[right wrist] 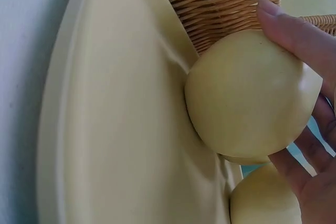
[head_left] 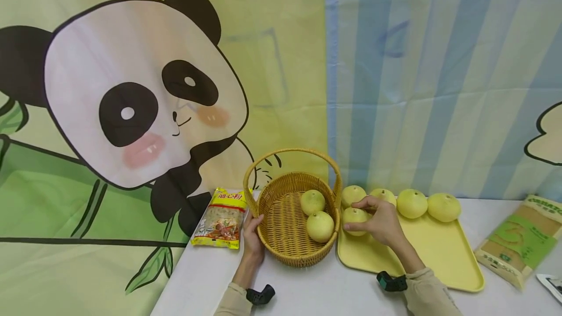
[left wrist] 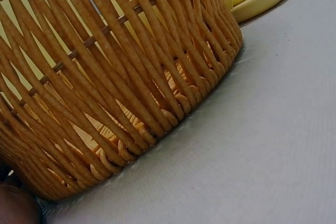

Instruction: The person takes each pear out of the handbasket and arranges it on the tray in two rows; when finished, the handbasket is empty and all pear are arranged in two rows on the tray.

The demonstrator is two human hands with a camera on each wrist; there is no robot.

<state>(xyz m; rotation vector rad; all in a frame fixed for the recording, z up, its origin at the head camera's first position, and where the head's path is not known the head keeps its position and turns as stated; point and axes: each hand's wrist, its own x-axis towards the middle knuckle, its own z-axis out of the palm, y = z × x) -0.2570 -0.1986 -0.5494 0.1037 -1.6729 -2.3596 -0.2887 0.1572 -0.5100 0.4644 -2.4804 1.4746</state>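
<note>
A wicker basket [head_left: 281,218] with a tall arched handle stands on the table, two round pale-yellow fruits [head_left: 320,227] inside on its right. My left hand [head_left: 253,238] grips the basket's left side near the base of the handle. In the left wrist view the woven wall [left wrist: 121,77] fills the upper left. My right hand [head_left: 379,221] holds another round pale-yellow fruit [right wrist: 247,93] between thumb and fingers, over the left end of a yellow tray [head_left: 434,252]. Several like fruits [head_left: 411,204] line the tray's back edge.
A yellow bag of pasta [head_left: 221,218] lies left of the basket. Right of the tray is a green and tan packet [head_left: 520,240], with part of a white packet [head_left: 551,284] at the table's right. A panda-printed curtain [head_left: 145,91] hangs close behind.
</note>
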